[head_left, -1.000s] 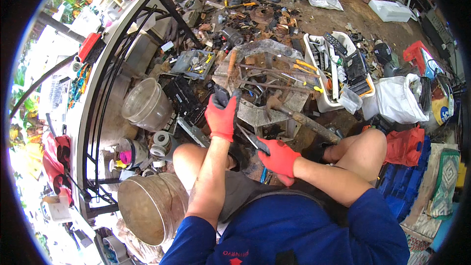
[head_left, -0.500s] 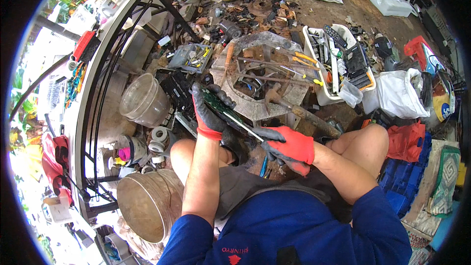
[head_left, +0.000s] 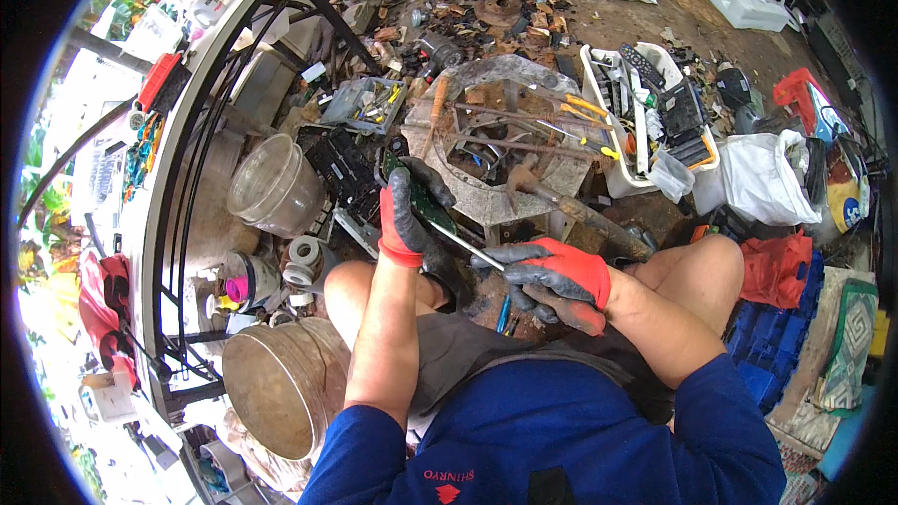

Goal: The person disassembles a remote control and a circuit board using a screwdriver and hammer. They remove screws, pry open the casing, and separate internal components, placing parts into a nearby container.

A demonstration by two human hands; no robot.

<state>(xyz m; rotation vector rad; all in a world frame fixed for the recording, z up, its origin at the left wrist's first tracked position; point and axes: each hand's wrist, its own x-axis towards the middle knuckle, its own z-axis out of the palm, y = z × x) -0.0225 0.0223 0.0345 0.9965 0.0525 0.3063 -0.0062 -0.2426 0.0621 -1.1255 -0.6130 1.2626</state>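
The landmark is the grey metal block (head_left: pixel 485 206) on the ground. Just off its near left corner, the gloved left hand (head_left: pixel 413 210) is curled around a green circuit board (head_left: pixel 432 209), which lies between thumb and fingers, its lower end poking out on the side toward the block. Nearer the person than the block, the gloved right hand (head_left: pixel 552 279) is closed around a tool with a thin metal shaft (head_left: pixel 465 244); its grip is hidden in the palm. The shaft runs to the board's lower edge; whether its tip touches cannot be told. A hammer (head_left: pixel 580 222) rests over the block's near right side. Left of the block lies a black casing (head_left: pixel 339 171); to its right stands a white bin (head_left: pixel 619 185).
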